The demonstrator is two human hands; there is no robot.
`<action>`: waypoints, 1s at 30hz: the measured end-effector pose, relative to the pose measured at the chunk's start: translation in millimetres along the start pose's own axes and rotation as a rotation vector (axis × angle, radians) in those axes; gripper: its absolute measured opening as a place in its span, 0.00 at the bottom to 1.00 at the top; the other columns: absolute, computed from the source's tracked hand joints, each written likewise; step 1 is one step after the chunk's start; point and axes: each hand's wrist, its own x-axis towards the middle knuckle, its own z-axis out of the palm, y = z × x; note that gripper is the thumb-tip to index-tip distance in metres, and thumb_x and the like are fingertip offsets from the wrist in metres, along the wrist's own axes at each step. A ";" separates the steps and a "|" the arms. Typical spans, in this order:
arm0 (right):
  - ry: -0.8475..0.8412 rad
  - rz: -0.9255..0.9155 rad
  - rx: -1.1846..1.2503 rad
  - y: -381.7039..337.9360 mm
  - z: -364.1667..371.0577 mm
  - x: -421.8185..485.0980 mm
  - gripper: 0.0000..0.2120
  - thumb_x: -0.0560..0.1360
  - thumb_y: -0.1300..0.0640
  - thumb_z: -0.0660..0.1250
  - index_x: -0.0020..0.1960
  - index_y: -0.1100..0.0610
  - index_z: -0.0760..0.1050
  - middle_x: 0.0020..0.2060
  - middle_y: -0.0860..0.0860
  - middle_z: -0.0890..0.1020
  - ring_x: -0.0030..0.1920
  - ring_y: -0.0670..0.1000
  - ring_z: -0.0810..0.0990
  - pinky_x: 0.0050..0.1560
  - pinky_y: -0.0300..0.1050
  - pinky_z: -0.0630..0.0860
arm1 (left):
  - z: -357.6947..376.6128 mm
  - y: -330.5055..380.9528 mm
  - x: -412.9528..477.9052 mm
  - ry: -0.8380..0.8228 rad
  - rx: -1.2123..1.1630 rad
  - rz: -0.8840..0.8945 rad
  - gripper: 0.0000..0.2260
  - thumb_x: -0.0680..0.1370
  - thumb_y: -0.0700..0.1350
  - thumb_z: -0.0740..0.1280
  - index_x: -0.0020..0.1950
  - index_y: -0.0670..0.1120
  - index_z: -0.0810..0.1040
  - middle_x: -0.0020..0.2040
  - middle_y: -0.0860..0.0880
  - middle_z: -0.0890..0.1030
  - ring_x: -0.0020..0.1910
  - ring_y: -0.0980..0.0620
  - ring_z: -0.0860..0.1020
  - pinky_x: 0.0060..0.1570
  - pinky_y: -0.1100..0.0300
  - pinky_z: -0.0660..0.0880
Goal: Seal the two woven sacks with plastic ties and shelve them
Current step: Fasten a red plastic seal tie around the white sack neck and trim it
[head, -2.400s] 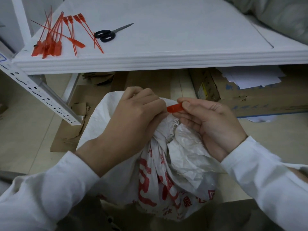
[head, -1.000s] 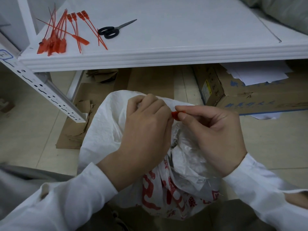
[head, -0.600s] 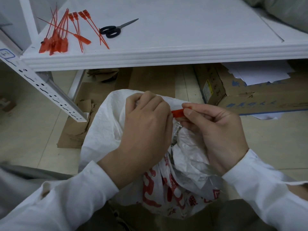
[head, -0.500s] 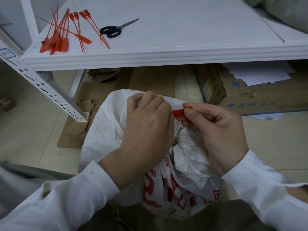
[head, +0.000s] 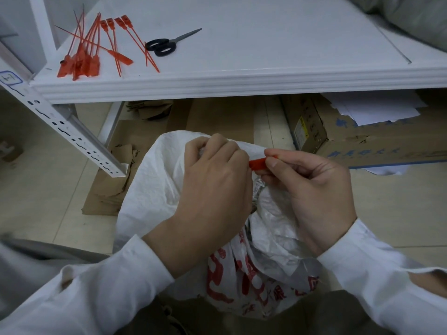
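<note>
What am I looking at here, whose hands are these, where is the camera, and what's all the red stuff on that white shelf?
There is no machine here. The current picture comes from a wide-angle camera worn on a person's head, looking forward and down, so the two arms in white sleeves are the wearer's own. The left hand grips the bunched neck of a white woven sack with red printing, low in front of the person. The right hand pinches the flat end of a red plastic tie beside the left hand's fingers; the rest of the tie is hidden. Above is a white shelf. On it lie spare red ties and black-handled scissors. Under the shelf, on the floor, stands a cardboard box.
</note>
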 end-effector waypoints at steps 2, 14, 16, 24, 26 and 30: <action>0.001 0.038 0.036 -0.4 -0.2 0.0 0.07 0.71 0.69 0.70 0.42 0.59 0.83 0.36 0.56 0.86 0.38 0.52 0.85 0.42 0.37 0.81 | -0.2 -0.9 0.0 0.005 -0.001 -0.002 0.06 0.73 0.39 0.65 0.36 0.43 0.75 0.35 0.47 0.76 0.40 0.46 0.74 0.53 0.52 0.64; 0.008 0.117 0.102 -0.6 -0.6 2.5 0.05 0.71 0.68 0.70 0.43 0.61 0.83 0.37 0.58 0.86 0.39 0.53 0.86 0.41 0.38 0.81 | -0.7 -1.0 1.2 -0.010 0.016 0.003 0.05 0.71 0.38 0.65 0.35 0.43 0.74 0.35 0.47 0.76 0.39 0.46 0.74 0.53 0.52 0.63; -0.005 0.097 0.090 -0.6 -1.2 2.8 0.06 0.71 0.69 0.70 0.43 0.61 0.83 0.37 0.58 0.86 0.38 0.52 0.85 0.41 0.37 0.80 | -0.2 -1.4 1.1 -0.008 0.015 0.006 0.05 0.71 0.37 0.66 0.35 0.43 0.75 0.35 0.47 0.76 0.39 0.45 0.74 0.53 0.52 0.63; -0.055 0.031 0.012 -1.4 -1.7 2.1 0.06 0.71 0.68 0.70 0.44 0.60 0.83 0.38 0.56 0.86 0.40 0.51 0.86 0.43 0.37 0.80 | 0.8 -4.4 -0.5 0.008 -0.023 0.010 0.06 0.73 0.37 0.65 0.36 0.43 0.74 0.35 0.47 0.76 0.40 0.46 0.73 0.53 0.52 0.63; -0.057 0.045 0.024 -0.8 -2.1 2.1 0.06 0.71 0.68 0.70 0.44 0.60 0.83 0.38 0.56 0.86 0.40 0.51 0.86 0.43 0.37 0.80 | 1.1 -4.6 -0.6 0.009 -0.031 0.012 0.06 0.73 0.38 0.65 0.36 0.43 0.74 0.36 0.47 0.76 0.40 0.46 0.73 0.53 0.52 0.63; -0.095 0.053 -0.002 1.1 -2.5 1.0 0.07 0.71 0.69 0.70 0.44 0.59 0.83 0.39 0.57 0.86 0.42 0.54 0.86 0.46 0.40 0.81 | 0.9 -4.0 -1.2 0.010 -0.044 0.011 0.06 0.74 0.38 0.65 0.37 0.43 0.75 0.36 0.47 0.76 0.41 0.46 0.73 0.53 0.52 0.64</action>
